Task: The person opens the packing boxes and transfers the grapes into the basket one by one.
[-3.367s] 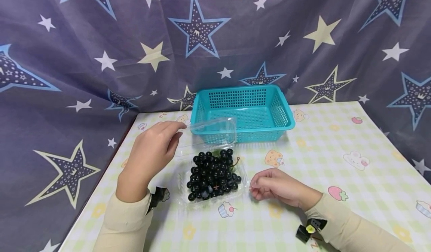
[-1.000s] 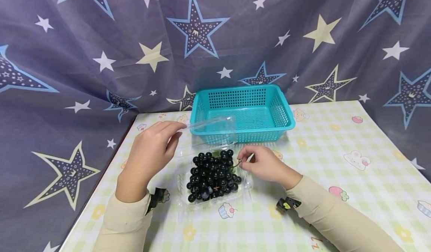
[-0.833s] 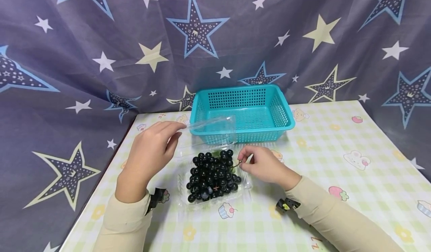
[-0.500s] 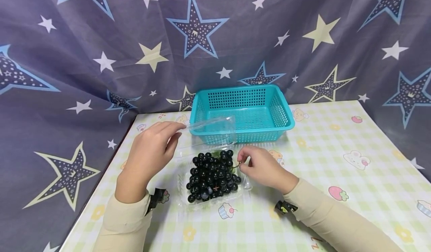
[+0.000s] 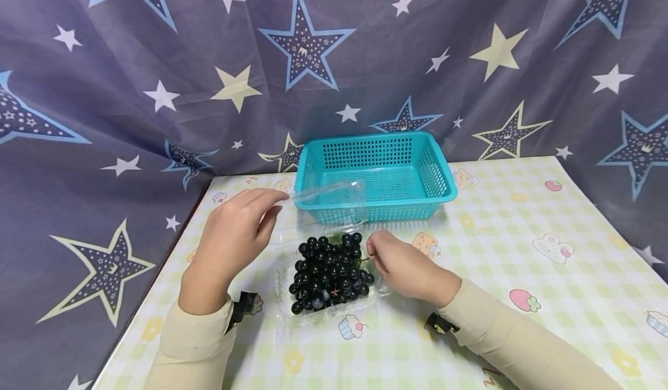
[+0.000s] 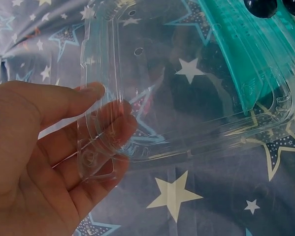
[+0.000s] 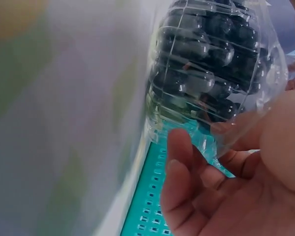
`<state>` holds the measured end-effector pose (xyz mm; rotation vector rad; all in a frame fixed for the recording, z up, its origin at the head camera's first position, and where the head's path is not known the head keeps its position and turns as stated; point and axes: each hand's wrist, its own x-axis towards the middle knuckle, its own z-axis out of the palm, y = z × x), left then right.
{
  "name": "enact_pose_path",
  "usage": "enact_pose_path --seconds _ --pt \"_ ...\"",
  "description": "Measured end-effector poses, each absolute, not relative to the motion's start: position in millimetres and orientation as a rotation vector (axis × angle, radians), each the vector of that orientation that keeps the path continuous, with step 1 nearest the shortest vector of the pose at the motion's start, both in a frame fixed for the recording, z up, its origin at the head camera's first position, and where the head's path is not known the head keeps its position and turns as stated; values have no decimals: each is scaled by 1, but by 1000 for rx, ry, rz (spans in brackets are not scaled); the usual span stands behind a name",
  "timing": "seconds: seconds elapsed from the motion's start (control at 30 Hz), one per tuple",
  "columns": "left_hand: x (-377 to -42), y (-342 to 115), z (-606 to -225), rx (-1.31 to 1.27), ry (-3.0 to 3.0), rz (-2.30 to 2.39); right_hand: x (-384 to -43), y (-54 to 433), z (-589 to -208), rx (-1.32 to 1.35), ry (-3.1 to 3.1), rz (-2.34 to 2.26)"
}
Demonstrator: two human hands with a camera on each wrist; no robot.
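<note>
A bunch of black grapes (image 5: 326,274) lies in a clear plastic clamshell container (image 5: 284,313) on the table. Its lid (image 5: 341,210) is raised at the back, in front of a turquoise basket. My left hand (image 5: 235,236) pinches the lid's left edge; in the left wrist view, thumb and fingers are on either side of the clear lid (image 6: 152,98). At the right of the bunch, my right hand (image 5: 409,268) has its fingertips curled on the brown stem (image 5: 364,259). The right wrist view shows those fingers beside the container's clear wall, the stem hidden there.
The turquoise perforated basket (image 5: 376,210) stands directly behind the grapes, with nothing in it. A checked cloth with cartoon prints covers the table (image 5: 522,228). A dark curtain (image 5: 182,42) with stars hangs along the back and sides.
My right hand has come from the table beside the container up to the stem and pinched it. Most recently it has turned knuckles-up. The left hand keeps holding the lid in place.
</note>
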<state>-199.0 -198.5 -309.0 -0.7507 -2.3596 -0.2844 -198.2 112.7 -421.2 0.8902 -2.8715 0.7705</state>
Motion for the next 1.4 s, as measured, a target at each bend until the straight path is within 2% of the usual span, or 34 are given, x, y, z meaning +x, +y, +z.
enact_pose_path --seconds 0.57,1.4 --pt "-199 -198 -310 -752 -2374 -288 -199 114 -422 966 -2867 547" --pt "-199 -198 -308 -782 -2338 -301 -200 115 -408 970 -2595 698"
